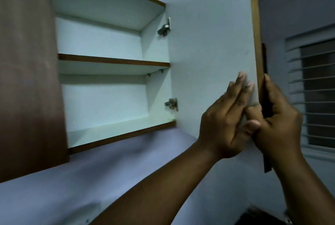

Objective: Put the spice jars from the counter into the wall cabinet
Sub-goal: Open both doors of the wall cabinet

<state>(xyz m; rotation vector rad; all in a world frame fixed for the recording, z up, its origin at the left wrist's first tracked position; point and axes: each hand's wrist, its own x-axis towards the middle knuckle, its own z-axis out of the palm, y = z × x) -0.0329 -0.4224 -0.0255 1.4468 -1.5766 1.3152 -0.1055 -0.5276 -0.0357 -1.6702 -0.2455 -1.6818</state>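
The wall cabinet (112, 132) stands open, with pale shelves edged in brown and nothing on them. Its right door (208, 43) is swung out toward me, white inside. My left hand (228, 116) lies flat against the door's inner face near the lower outer edge, fingers straight. My right hand (279, 121) wraps around the door's dark vertical handle (266, 101) on the outer side. No spice jars and no counter are in view.
A closed brown cabinet door (27, 80) hangs to the left of the opening. A window with louvres (315, 89) is on the right wall. The bluish wall (90, 179) runs below the cabinet. Two metal hinges (171, 104) sit on the door's inner side.
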